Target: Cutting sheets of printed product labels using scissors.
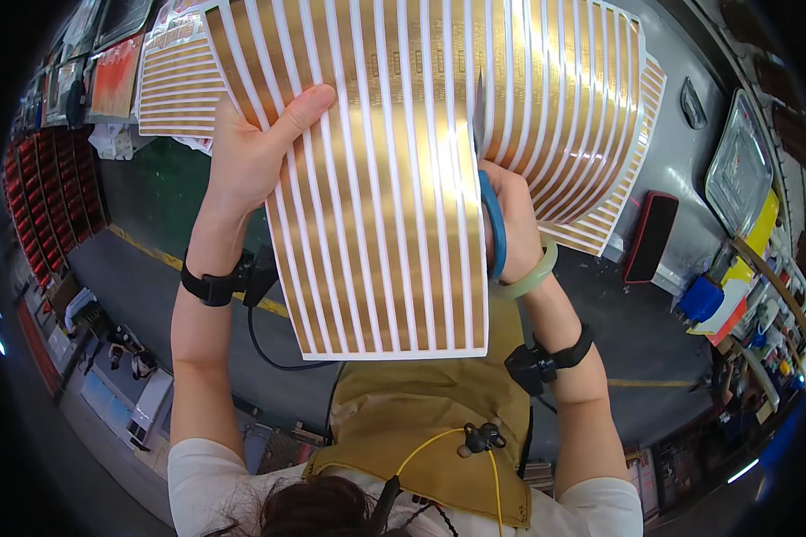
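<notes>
A large sheet with gold and white stripes [376,224] hangs in front of me, its lower end over my apron. My left hand [264,152] grips the sheet's left edge, thumb lying flat across the front and fingers hidden behind. My right hand [509,201] is closed around scissors with a blue handle [496,224]. Their blade [480,116] points up along a slit between the front strip and the rest of the sheet. To the right of the slit, the other part of the sheet [564,107] curls away, over more striped sheet.
A striped sheet [179,89] lies at the far left. On the grey table at right are a red-edged phone [651,237], a clear tray [741,166] and a small dark object [691,103]. A blue item [701,298] lies near the table's corner. Red racks [54,201] stand left.
</notes>
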Demonstrator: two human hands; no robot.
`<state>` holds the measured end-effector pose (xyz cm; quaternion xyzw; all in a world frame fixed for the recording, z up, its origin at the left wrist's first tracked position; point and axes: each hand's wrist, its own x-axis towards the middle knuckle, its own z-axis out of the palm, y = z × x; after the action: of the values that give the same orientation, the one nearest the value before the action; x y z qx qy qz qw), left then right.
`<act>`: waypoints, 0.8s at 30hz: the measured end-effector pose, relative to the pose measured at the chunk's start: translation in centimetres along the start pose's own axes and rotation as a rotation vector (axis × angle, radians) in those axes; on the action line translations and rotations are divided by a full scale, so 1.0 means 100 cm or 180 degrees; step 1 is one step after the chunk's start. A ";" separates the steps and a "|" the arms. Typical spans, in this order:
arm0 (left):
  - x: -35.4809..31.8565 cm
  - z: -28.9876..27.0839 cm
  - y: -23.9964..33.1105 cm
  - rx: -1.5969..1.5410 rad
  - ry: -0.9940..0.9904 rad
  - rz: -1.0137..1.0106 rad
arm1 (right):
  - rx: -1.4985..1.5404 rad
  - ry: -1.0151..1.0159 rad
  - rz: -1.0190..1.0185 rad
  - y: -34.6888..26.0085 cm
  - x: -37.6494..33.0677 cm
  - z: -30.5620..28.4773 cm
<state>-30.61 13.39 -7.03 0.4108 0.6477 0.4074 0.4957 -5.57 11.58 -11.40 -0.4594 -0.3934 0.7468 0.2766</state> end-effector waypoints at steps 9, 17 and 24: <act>0.007 0.003 0.001 -0.0050 -0.0136 -0.0159 | -0.0487 0.0281 -0.0159 0.016 0.000 0.000; -0.002 -0.001 0.008 0.0078 -0.0287 -0.0244 | -0.0511 -0.0226 0.0253 -0.008 0.006 -0.002; 0.006 -0.005 0.007 0.0028 -0.0426 -0.0325 | -0.0300 0.0326 0.0079 0.005 0.006 0.011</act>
<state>-31.12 14.13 -6.46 0.4056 0.6350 0.3504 0.5563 -6.82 11.37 -11.83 -0.5144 -0.4077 0.7063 0.2652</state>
